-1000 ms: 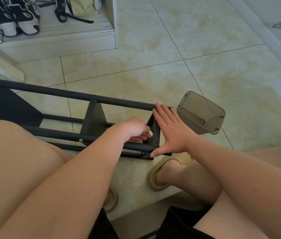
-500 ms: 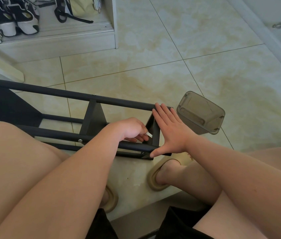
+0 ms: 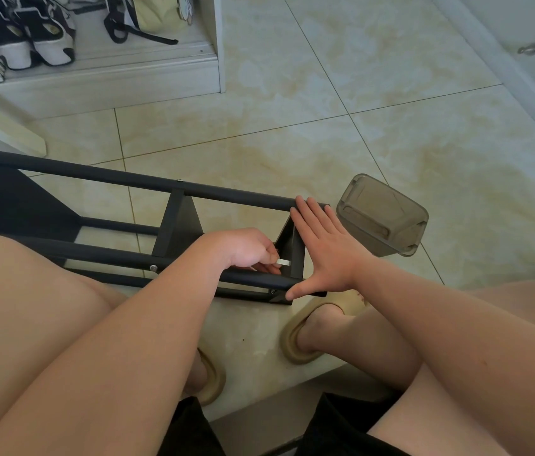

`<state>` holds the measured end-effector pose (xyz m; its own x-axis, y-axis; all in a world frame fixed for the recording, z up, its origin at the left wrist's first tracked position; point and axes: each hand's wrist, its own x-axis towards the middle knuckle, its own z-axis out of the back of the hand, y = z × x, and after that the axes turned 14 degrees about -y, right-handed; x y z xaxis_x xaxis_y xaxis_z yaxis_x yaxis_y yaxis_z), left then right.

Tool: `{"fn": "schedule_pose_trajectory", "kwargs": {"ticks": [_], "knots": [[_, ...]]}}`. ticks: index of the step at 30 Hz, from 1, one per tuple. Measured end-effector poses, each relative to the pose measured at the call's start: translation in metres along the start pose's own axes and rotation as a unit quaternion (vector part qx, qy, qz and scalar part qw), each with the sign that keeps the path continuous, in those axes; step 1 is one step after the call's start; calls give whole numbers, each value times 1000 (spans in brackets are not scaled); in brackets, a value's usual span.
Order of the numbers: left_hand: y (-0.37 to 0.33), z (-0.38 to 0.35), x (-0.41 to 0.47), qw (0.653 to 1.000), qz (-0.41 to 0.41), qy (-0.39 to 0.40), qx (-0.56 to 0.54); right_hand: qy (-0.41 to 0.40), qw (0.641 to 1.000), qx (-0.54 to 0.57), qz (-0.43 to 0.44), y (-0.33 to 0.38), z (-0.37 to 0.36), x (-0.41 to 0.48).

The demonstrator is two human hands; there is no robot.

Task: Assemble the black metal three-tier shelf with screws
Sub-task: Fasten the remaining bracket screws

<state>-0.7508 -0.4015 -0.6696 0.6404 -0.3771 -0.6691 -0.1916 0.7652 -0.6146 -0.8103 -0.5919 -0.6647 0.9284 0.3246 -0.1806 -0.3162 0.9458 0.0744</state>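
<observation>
The black metal shelf frame point(image 3: 147, 182) lies on its side on the tiled floor in front of my knees. My right hand point(image 3: 322, 248) presses flat against the end tier panel point(image 3: 287, 240), fingers straight toward the upper tube and thumb on the lower tube. Inside the frame, my left hand point(image 3: 249, 248) pinches a small silver tool point(image 3: 284, 262) close to that panel. Silver screw heads point(image 3: 153, 267) show on the tubes.
A smoky translucent plastic box point(image 3: 382, 215) lies tipped on the floor just right of the frame's end. My slippered feet point(image 3: 312, 327) rest below the frame. A white shoe cabinet point(image 3: 95, 74) with sneakers stands at the back left; a white wall base runs along the right.
My left hand has pulled slightly back from the end panel, and the silver tool now shows between its fingers. The right hand and the frame have stayed put.
</observation>
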Motion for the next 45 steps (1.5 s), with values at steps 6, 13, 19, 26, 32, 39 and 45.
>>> {"fn": "schedule_pose_trajectory", "kwargs": {"ticks": [6,13,19,26,32,39,45], "knots": [[3,0,3,997,-24,-12,77,-4,1000,2,-2,0,0,0],[-2,4,0,992,-40,8,122,-5,1000,4,-1,0,-1,1],[-3,3,1,991,-39,12,128,-5,1000,7,-4,0,0,0],[-7,3,-3,988,-55,-45,138,-5,1000,4,-1,0,0,0],[-10,3,0,989,-46,-72,124,-4,1000,3,-3,0,0,1],[-12,-7,4,988,38,-88,-117,-1,1000,2,-2,0,0,0],[-15,-16,7,973,80,-131,-172,-6,1000,4,-1,0,-1,1]]}}
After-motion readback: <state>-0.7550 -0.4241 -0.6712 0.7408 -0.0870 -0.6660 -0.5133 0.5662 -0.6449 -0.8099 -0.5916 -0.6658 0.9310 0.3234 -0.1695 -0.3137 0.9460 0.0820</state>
